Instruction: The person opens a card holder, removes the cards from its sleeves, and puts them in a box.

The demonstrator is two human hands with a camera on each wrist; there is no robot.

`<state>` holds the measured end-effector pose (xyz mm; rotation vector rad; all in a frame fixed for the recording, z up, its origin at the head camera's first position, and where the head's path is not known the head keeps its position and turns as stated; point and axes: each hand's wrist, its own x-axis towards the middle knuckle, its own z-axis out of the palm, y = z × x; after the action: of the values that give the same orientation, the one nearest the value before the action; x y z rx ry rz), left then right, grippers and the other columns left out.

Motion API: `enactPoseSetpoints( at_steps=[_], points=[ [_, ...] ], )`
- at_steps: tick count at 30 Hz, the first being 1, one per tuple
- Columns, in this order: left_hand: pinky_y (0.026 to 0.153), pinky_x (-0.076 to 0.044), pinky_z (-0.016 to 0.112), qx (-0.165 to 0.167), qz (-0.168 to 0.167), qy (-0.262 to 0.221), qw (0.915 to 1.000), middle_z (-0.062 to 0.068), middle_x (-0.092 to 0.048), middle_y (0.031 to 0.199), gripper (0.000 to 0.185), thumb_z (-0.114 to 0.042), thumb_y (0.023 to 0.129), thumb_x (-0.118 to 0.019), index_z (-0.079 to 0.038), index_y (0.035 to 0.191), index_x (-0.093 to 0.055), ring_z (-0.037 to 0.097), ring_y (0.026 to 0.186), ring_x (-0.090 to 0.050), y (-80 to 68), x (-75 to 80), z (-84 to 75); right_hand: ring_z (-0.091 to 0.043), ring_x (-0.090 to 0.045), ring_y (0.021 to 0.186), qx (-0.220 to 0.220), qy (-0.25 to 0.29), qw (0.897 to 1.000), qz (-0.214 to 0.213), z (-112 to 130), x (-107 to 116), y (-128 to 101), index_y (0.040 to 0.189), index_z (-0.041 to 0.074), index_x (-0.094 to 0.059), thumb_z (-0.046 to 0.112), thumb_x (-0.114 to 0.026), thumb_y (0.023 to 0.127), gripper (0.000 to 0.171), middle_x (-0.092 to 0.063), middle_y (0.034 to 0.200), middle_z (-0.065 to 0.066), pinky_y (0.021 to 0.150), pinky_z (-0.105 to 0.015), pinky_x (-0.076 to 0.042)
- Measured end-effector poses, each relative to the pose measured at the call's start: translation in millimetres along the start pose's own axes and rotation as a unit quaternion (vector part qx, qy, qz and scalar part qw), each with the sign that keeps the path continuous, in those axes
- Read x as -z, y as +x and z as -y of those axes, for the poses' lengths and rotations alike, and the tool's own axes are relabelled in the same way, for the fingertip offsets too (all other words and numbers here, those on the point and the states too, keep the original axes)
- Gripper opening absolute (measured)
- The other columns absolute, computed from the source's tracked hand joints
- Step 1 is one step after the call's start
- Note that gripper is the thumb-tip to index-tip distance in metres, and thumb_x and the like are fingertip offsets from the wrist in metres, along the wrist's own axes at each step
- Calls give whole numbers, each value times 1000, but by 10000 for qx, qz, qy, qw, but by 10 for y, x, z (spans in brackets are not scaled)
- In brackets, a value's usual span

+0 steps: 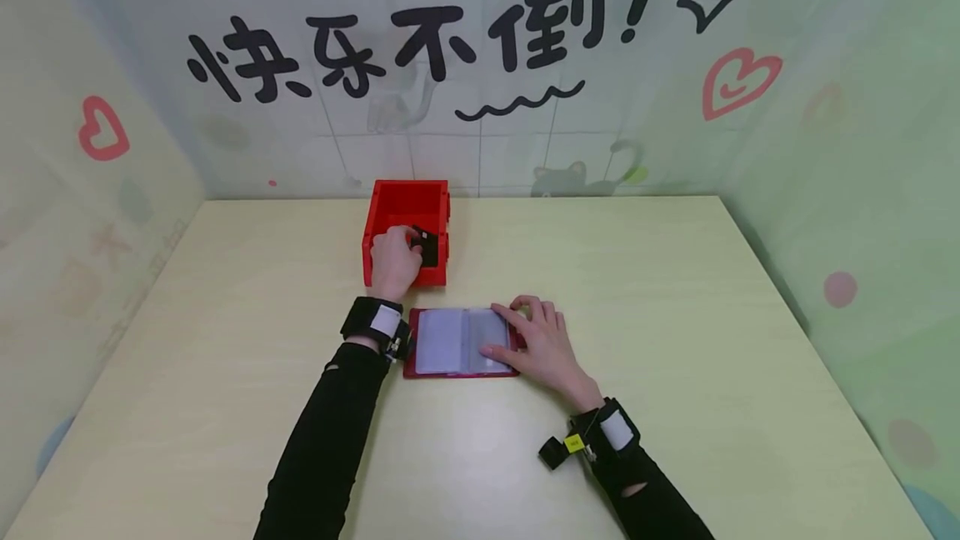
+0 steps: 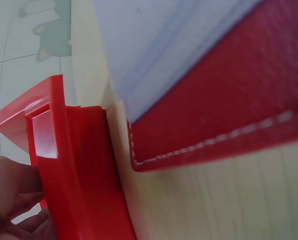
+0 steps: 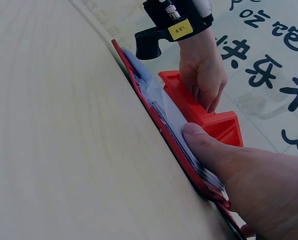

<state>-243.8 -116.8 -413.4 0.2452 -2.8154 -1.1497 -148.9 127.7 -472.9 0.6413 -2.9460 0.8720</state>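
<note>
A red open-topped box (image 1: 405,215) stands on the table, just beyond an open red card holder (image 1: 457,342) with clear sleeves. My left hand (image 1: 408,244) reaches into the box and pinches a small black card (image 1: 429,250) at its near right corner. My right hand (image 1: 525,332) lies flat on the holder's right page, fingers straight and pressing it down. The right wrist view shows my thumb (image 3: 209,147) on the sleeves (image 3: 164,100), with the left hand (image 3: 204,75) in the box (image 3: 214,120) behind. In the left wrist view, the box wall (image 2: 74,175) sits beside the holder's cover (image 2: 229,110).
The pale wooden table (image 1: 675,340) stretches wide on both sides of the box and holder. Decorated walls close it in at the back (image 1: 480,65), left and right. Black wrist straps with cameras sit on both forearms.
</note>
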Motion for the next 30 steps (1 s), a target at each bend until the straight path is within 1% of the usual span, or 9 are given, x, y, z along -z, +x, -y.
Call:
enactPoseSetpoints(
  at_steps=[3,5,10,14,18,22,25,27,30],
  points=[
    [90,-58,50,45,101,198,9997,24,-69,123,32,-7,97,-61,2,128,-66,39,100,-68,-29,-12,-15,-33,-39,118,60,-29,10000,-66,-4,-10,-10,141,19,-59,51,-76,83,68,-47,129,-11,95,-47,-32],
    [91,-58,50,66,153,355,9992,24,-69,122,32,-8,97,-61,2,127,-66,39,98,-69,-52,-20,-30,-34,-39,117,68,-30,9999,-76,-5,-12,-14,141,19,-59,50,-77,83,68,-47,129,-11,95,-46,-32],
    [84,-60,47,98,247,698,9972,23,-73,106,22,-11,96,-63,2,112,-72,35,86,-67,-98,-43,-58,-33,-38,120,-16,15,10000,13,-3,-9,-16,142,20,-58,50,-76,83,68,-47,131,-11,96,-46,-32],
    [81,-60,45,133,271,1017,9944,21,-73,97,17,-14,94,-66,1,98,-71,32,82,-65,-110,-65,-55,-33,-38,121,-60,35,10000,50,0,-7,-9,142,20,-58,51,-76,83,68,-47,131,-11,97,-47,-31],
    [78,-60,44,73,239,1260,9917,20,-73,90,18,-17,94,-67,0,88,-69,31,79,-63,-98,-81,-43,-34,-38,120,-80,51,9999,55,-3,-11,2,142,20,-58,51,-76,84,68,-47,131,-11,97,-46,-31],
    [78,-58,42,-76,175,1318,9911,20,-71,84,22,-17,94,-66,1,83,-69,31,79,-62,-95,-90,-28,-34,-38,121,-97,65,9999,45,-9,-13,11,142,20,-58,51,-76,84,68,-47,131,-11,98,-47,-32],
    [85,-54,43,-368,-37,1365,9899,22,-72,90,21,-17,94,-65,3,90,-72,35,88,-62,-129,-85,-24,-34,-38,121,-108,91,9999,50,-6,-7,10,142,20,-58,50,-76,84,68,-47,131,-11,99,-48,-31],
    [93,-50,46,-586,-237,1320,9892,24,-71,103,23,-16,95,-65,3,103,-73,37,99,-60,-184,-74,-33,-34,-38,121,-105,108,9999,40,0,-2,7,141,20,-58,50,-76,84,67,-47,131,-11,99,-48,-32],
    [99,-48,49,-829,-495,910,9912,25,-64,121,32,-15,94,-64,2,122,-67,39,113,-55,-332,-43,-59,-34,-38,120,-114,106,9999,29,7,1,0,141,20,-59,51,-76,83,68,-47,131,-11,98,-47,-32]
  ],
)
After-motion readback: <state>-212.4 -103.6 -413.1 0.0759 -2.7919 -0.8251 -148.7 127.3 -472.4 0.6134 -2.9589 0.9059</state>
